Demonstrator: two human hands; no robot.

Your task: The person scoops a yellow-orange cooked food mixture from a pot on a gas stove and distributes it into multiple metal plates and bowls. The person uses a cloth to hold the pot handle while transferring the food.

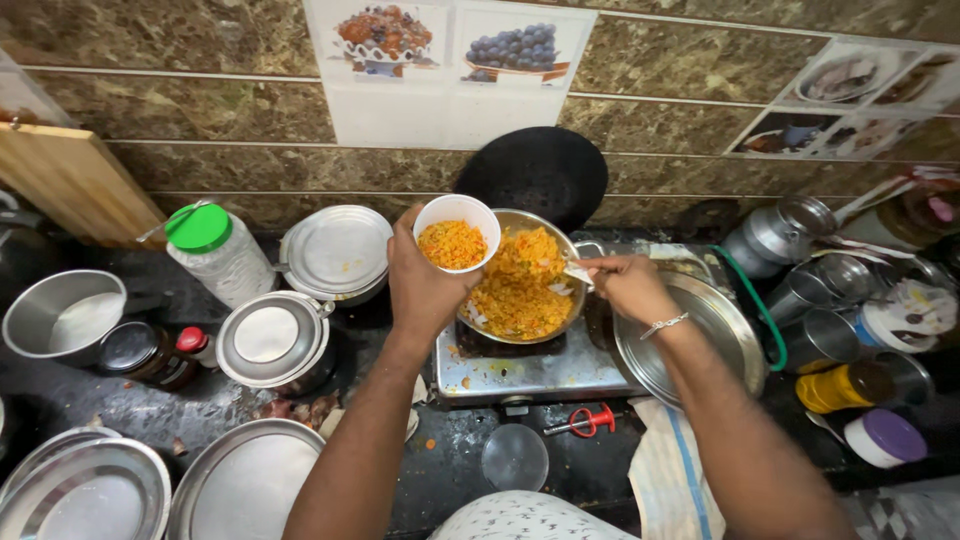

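Both hands work over the stove. Left hand (425,285) grips a small white bowl (457,232) of orange fried rice, its mouth facing up, held over the ten o'clock rim of the steel pan (520,275). Right hand (628,285) is closed on a pale utensil (578,270); its long axis runs toward nine o'clock, into the rice at the pan's three o'clock edge. The pan sits on a single-burner steel stove (520,370).

At six o'clock lie a red-handled lighter (585,422) and a round glass lid (515,457). At nine o'clock stands a clear jar with a green lid (205,245); at four o'clock, a yellow jar (845,387) and a white tub with a purple lid (885,438). At twelve o'clock, white wall tiles (450,70) picture fruit.
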